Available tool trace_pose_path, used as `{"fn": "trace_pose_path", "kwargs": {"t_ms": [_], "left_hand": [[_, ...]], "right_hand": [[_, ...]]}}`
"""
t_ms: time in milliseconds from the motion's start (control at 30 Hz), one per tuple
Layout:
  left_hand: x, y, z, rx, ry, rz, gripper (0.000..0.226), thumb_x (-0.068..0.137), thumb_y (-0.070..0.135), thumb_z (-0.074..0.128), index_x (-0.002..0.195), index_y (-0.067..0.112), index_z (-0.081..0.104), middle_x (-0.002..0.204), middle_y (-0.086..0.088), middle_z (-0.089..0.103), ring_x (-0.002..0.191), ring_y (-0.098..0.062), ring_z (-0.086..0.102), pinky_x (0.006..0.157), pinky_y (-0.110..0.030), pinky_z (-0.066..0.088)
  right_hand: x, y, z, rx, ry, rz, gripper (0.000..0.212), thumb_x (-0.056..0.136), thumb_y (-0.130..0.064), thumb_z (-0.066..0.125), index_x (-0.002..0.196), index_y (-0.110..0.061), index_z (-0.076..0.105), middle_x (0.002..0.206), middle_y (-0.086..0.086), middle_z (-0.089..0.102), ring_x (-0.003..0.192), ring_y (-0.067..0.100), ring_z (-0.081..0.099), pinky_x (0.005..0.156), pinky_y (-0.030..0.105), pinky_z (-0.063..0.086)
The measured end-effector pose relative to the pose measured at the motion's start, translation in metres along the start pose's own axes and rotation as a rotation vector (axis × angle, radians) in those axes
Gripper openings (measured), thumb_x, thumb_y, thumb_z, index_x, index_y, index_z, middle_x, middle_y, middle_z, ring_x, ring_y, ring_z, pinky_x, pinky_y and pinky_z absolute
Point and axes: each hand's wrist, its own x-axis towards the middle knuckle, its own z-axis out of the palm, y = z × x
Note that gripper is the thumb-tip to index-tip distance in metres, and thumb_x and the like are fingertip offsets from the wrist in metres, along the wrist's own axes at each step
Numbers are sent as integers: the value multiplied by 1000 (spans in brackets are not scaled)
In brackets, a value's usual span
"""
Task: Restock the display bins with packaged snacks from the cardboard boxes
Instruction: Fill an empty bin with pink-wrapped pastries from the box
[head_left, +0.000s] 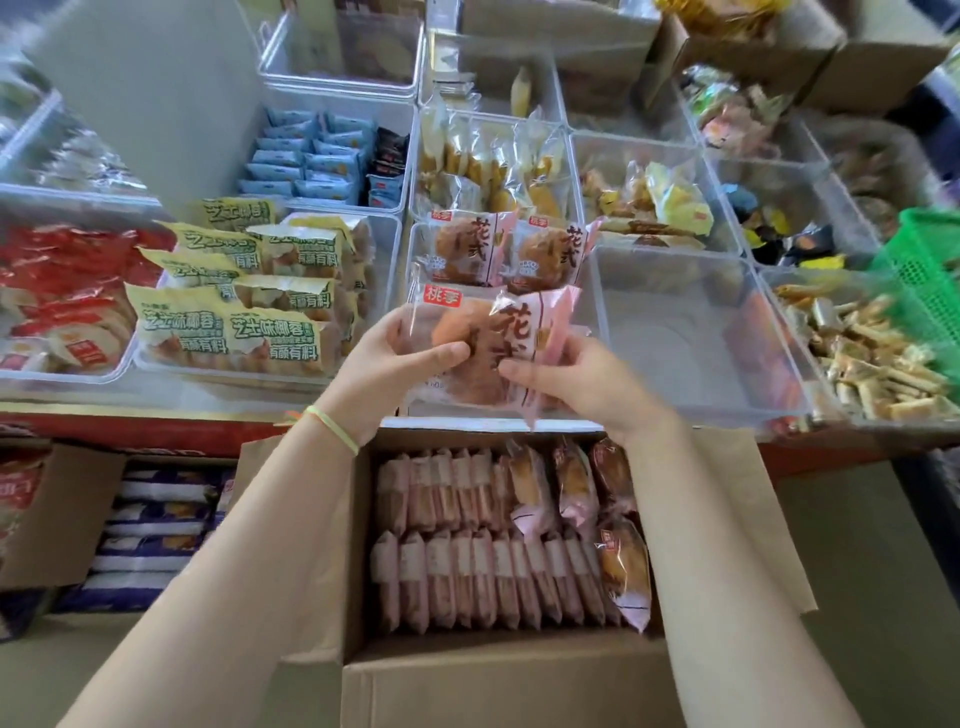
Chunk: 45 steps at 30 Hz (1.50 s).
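Observation:
A pink-and-clear bread packet (483, 332) with red characters is held over a clear display bin (415, 244). My left hand (402, 358) grips its left side, thumb on top. My right hand (566, 376) grips its right side. Two matching packets (467, 249) lie at the back of that bin. Below my arms stands an open cardboard box (467, 680) packed with rows of the same pink packets (493, 577) on edge.
A clear bin (701, 353) to the right holds nothing. Bins of yellow-green packets (234, 312), red packets (57, 296), blue packets (311, 156) and small wrapped sticks (872, 364) surround it. A green basket (930, 270) is at right. Another box (150, 525) stands on the left.

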Motion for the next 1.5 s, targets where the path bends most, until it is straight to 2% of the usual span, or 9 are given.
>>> {"fn": "trace_pose_path", "kwargs": {"t_ms": [133,300,467,633,767,933,1133,1267,1500], "left_hand": [[47,1,-10,247,200,-44,51,69,35,85,114,21,66,107,-2,72,99,-20,68,86,-36,55],[105,-9,-11,468,377,-99,56,82,29,77,129,18,50,117,3,58,103,-14,57,81,-23,43],[150,-16,-19,525,360,-133,55,91,24,67,140,17,42,124,4,56,110,-15,58,96,-34,50],[158,-20,-21,502,309,-214,76,90,9,62,154,16,23,140,-3,49,110,-15,56,89,-31,53],[151,-28,-19,530,267,-249,72,92,9,58,155,15,23,142,0,47,108,-12,53,78,-20,44],[130,-22,-4,612,311,-169,66,90,12,57,151,15,32,149,-7,44,122,-15,50,94,-30,47],[52,0,48,308,212,-35,20,90,4,54,98,10,71,88,-7,72,74,-18,67,68,-32,58],[-7,-16,90,330,61,-15,17,90,6,55,91,11,71,74,-7,70,59,-18,63,57,-30,56],[-52,-94,124,589,-130,-212,21,87,16,55,84,28,72,77,6,74,75,-15,70,78,-41,57]], "right_hand": [[59,-5,-1,-17,131,29,30,78,-23,84,103,-18,68,93,0,74,82,27,72,70,41,61],[123,-3,5,-141,211,78,26,86,-28,77,85,-27,50,85,-5,58,83,15,57,69,27,43],[174,4,7,-171,313,78,56,94,-25,66,144,-17,42,114,-2,56,104,19,54,85,29,40],[190,20,7,-286,286,154,65,99,-12,53,156,-16,24,154,7,40,133,27,46,98,32,44],[181,29,7,-311,233,164,56,99,-11,52,152,-18,35,151,6,43,97,19,61,68,25,49],[148,19,5,-245,229,100,28,98,-15,52,123,-14,64,123,4,65,110,20,62,85,29,49],[31,6,12,121,-110,85,21,100,-4,47,99,6,66,89,25,72,78,38,71,70,42,59],[-27,52,26,-73,-401,321,28,93,-21,46,95,-10,71,93,12,76,88,29,74,85,47,58],[-66,205,21,-666,206,388,15,89,-22,54,91,-24,68,85,-4,66,89,26,66,65,28,46]]}}
